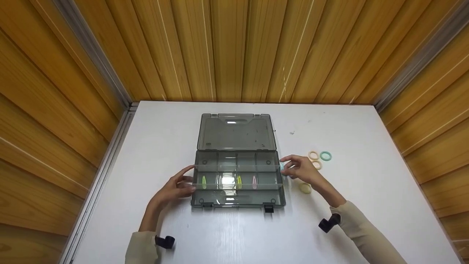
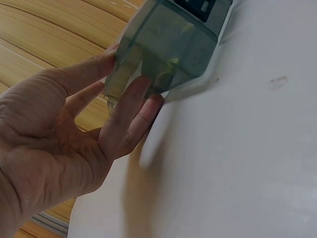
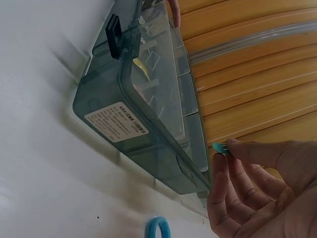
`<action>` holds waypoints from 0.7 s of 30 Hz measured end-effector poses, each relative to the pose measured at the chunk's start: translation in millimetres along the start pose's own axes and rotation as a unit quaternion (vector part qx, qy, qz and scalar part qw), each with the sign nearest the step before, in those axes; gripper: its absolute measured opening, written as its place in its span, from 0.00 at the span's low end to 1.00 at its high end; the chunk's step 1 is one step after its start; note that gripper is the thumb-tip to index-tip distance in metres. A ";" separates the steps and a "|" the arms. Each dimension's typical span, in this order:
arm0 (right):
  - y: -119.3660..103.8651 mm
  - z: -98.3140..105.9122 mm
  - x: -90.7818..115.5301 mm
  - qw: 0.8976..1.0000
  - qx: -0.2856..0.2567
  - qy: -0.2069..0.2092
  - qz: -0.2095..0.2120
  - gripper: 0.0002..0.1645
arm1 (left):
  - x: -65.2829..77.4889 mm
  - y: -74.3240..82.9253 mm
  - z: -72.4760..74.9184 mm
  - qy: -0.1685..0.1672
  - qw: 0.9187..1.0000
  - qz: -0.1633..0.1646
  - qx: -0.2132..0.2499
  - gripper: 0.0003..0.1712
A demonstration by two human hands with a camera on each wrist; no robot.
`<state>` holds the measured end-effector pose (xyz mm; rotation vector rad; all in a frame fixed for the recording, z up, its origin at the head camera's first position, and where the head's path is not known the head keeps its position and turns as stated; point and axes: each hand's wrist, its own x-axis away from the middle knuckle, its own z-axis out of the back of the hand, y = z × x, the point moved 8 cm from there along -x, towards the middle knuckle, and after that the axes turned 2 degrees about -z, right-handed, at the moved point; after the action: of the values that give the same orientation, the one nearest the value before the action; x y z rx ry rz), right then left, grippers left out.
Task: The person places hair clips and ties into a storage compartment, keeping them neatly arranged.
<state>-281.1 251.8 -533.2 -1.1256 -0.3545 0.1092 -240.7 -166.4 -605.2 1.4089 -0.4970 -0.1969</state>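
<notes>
A grey see-through compartment box [image 1: 238, 200] lies with its lid [image 1: 238, 134] folded back. In its middle row are a green hair clip [image 1: 204, 182], a yellow hair clip [image 1: 239, 182] and a pink hair clip [image 1: 254, 182]. My left hand [image 1: 172, 189] touches the box's left wall, fingers extended and spread along it; the left wrist view shows nothing in the palm. At the box's right edge, my right hand [image 1: 301, 169] pinches a small light-blue hair clip [image 3: 220, 148] between thumb and fingertip.
Right of the box lie a teal hair tie [image 1: 325, 156], two peach hair ties [image 1: 313, 155] and a yellow hair tie [image 1: 305, 188]. The white table [image 1: 234, 238] meets wood-look panels [image 1: 231, 51] at the back. A black latch [image 1: 269, 209] sticks out from the box's front.
</notes>
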 end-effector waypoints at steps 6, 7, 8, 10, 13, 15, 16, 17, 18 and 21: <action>-1.2 -12.6 -5.4 1.000 0.000 -0.011 0.005 0.26 | -0.5 -2.9 0.4 0.010 1.000 0.009 -0.001 0.48; -0.8 -14.6 -5.9 1.000 0.001 -0.011 0.004 0.26 | -0.6 -3.6 0.2 0.011 1.000 0.011 -0.001 0.47; -0.4 -16.5 -6.3 1.000 0.003 -0.011 0.002 0.25 | -0.5 -4.0 0.3 0.013 1.000 0.012 0.000 0.47; -0.1 -20.2 -7.2 1.000 0.010 -0.012 0.003 0.24 | -0.3 -4.4 0.4 0.014 1.000 0.012 0.002 0.47; 0.9 -24.5 -8.8 1.000 0.014 -0.009 -0.001 0.23 | -0.2 -4.7 0.0 0.012 1.000 0.011 0.004 0.48; 0.7 -27.6 -10.2 1.000 0.020 -0.010 0.004 0.22 | 0.0 -4.8 -0.2 0.011 1.000 0.011 0.004 0.48; 0.6 -28.8 -11.0 1.000 0.022 -0.010 0.007 0.22 | 0.2 -4.7 -0.1 0.011 1.000 0.010 0.004 0.47; 0.6 -30.1 -11.6 1.000 0.023 -0.010 0.010 0.21 | 0.2 -4.5 -0.1 0.011 1.000 0.010 0.004 0.48; 0.8 -31.5 -12.1 1.000 0.022 -0.011 0.011 0.21 | 0.3 -4.0 0.0 0.010 1.000 0.008 0.004 0.47; 1.4 -34.4 -13.0 1.000 0.024 -0.013 0.011 0.21 | 0.7 -2.9 0.5 0.011 1.000 0.006 0.002 0.47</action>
<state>-281.8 219.3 -550.5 -1.0823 -0.3607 0.1496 -239.9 -167.6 -607.9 1.4106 -0.4887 -0.1701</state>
